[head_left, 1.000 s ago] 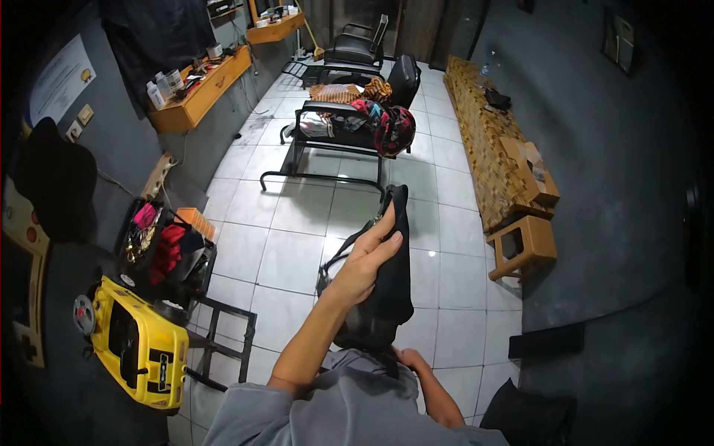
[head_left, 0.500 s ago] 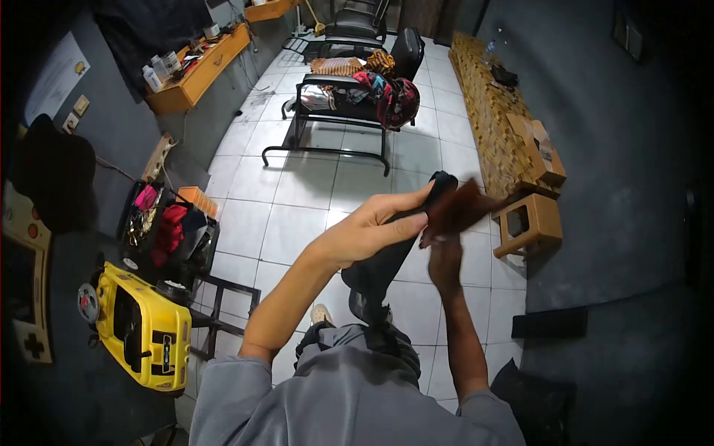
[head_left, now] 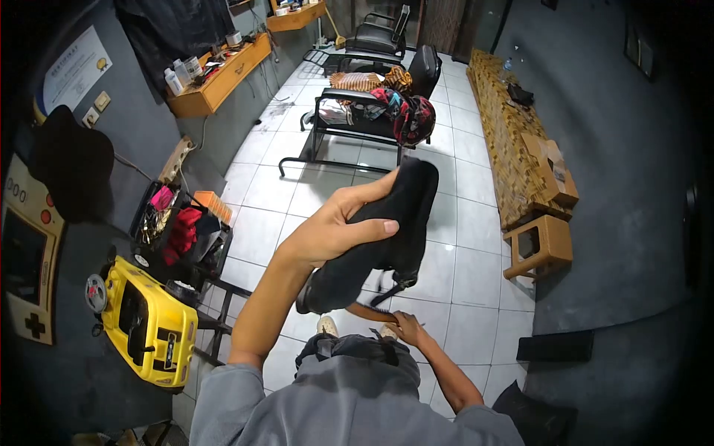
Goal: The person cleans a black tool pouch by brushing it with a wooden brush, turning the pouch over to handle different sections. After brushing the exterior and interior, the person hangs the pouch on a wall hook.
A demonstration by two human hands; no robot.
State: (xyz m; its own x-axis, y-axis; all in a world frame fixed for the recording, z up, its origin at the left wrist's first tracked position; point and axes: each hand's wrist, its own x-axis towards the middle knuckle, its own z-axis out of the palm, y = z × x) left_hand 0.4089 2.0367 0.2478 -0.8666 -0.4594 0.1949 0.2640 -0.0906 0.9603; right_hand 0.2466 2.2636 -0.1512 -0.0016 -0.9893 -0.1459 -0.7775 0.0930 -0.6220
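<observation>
A soft black item (head_left: 413, 212), perhaps a pouch or shoe, is in my left hand (head_left: 335, 229), whose fingers and thumb wrap round its upper left part. A black strap-like piece hangs at its lower right side. Lower down, my right hand (head_left: 406, 328) grips the end of a curved brown wooden brush (head_left: 370, 313) with dark bristles along its edge. The brush lies just under the black item, and its far end is hidden behind it.
Ahead are black chairs (head_left: 357, 162) with patterned cloths (head_left: 410, 117). On the right stand a woven bench (head_left: 498, 137), a cardboard box (head_left: 563, 178) and a brown stool (head_left: 554, 245). A yellow toy car (head_left: 167, 327) and wooden shelf (head_left: 216, 89) are on the left.
My right hand has moved down and towards my body with the brown object, away from the top of the black item. The black item has turned, showing a broader side.
</observation>
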